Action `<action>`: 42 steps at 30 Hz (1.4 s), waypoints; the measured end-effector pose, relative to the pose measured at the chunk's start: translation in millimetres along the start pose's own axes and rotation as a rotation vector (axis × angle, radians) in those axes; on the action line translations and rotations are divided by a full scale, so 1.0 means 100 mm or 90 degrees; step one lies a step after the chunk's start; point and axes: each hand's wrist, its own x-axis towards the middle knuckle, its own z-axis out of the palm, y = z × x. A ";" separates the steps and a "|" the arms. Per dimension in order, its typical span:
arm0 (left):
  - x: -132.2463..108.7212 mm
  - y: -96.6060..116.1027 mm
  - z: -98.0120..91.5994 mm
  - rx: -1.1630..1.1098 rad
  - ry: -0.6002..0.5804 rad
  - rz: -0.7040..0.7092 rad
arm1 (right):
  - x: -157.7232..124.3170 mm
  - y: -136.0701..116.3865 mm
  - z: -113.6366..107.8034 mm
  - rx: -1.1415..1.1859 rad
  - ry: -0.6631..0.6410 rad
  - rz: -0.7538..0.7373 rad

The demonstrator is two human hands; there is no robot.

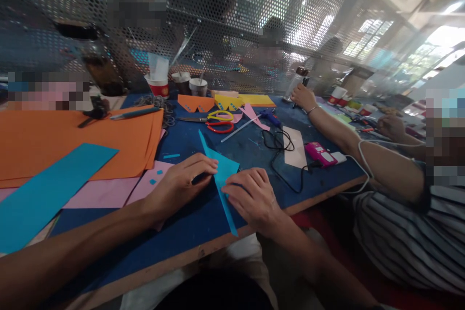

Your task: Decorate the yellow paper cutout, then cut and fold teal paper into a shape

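A piece of blue paper stands over the table with a narrow strip bent along its left edge. My left hand is closed, pinching the paper's left edge between thumb and fingers. Lower down, the fingertips of my right hand are closed on the same folded edge. Two small blue paper squares lie on pink paper beside my left hand. A thin blue scrap lies just beyond it. Farther back are scissors with one yellow and one red handle loop.
Orange sheets and a long blue strip lie at left. Cut orange and yellow paper shapes stand near paper cups. A blue glue gun trails a black cord to a pink power strip. At right, a co-worker's arm reaches over the table.
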 end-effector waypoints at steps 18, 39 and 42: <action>-0.28 -0.02 -0.11 0.131 -0.140 0.089 | -0.01 -0.02 -0.03 0.007 -0.179 -0.066; -0.51 0.08 -0.24 0.115 -0.239 0.087 | 0.00 -0.05 -0.02 0.082 -0.221 0.014; -0.53 0.09 -0.25 0.101 -0.220 0.080 | 0.01 -0.04 -0.02 0.090 -0.208 0.022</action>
